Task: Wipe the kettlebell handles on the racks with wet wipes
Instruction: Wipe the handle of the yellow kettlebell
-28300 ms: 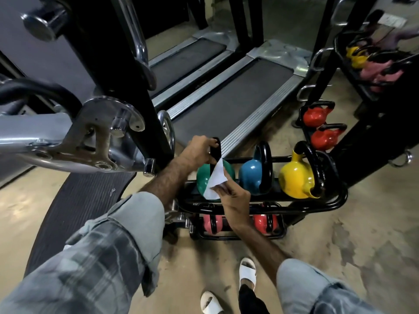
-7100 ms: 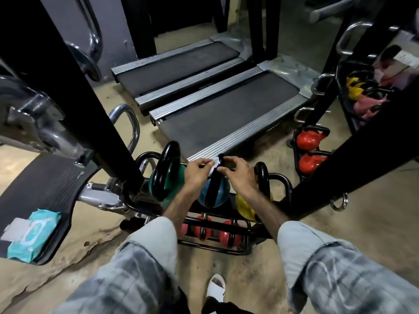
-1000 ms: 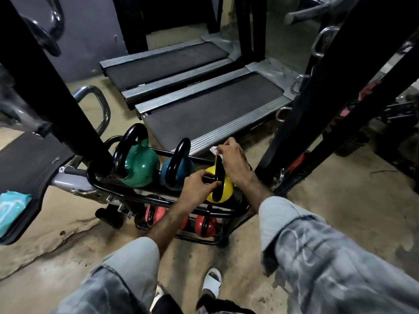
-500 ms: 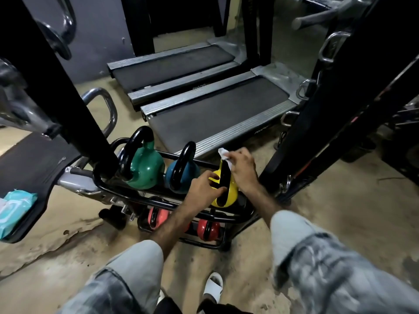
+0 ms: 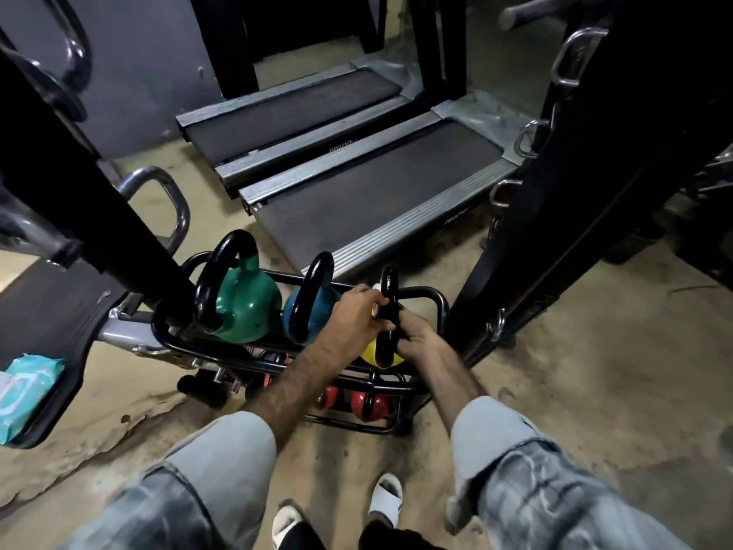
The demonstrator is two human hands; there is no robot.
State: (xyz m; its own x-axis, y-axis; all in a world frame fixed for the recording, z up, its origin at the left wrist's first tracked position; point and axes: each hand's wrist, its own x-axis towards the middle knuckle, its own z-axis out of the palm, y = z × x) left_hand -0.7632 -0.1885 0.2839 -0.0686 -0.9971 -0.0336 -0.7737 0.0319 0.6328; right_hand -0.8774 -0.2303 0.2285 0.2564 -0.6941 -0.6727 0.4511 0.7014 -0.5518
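Observation:
A black two-tier rack (image 5: 435, 298) stands on the floor and holds a green kettlebell (image 5: 248, 305), a blue kettlebell (image 5: 315, 313) and a yellow kettlebell (image 5: 372, 354) on top. Red kettlebells (image 5: 373, 404) sit on the lower tier. My left hand (image 5: 355, 317) curls against the upper part of the yellow kettlebell's black handle (image 5: 389, 283), and a corner of a white wet wipe (image 5: 375, 288) shows at its fingertips. My right hand (image 5: 414, 339) grips the lower part of the same handle. Most of the wipe is hidden by my left hand.
A teal pack of wipes (image 5: 20, 391) lies on a black machine platform at the left. Two treadmills (image 5: 377, 192) stand just behind the rack. Black machine posts rise at the left (image 5: 99, 216) and the right (image 5: 555, 232). My feet in white slippers (image 5: 386, 496) stand on the bare concrete floor.
My right hand has slid from the top of the yellow kettlebell's handle down to its lower part. My left hand has moved up to the handle, where the wipe now shows.

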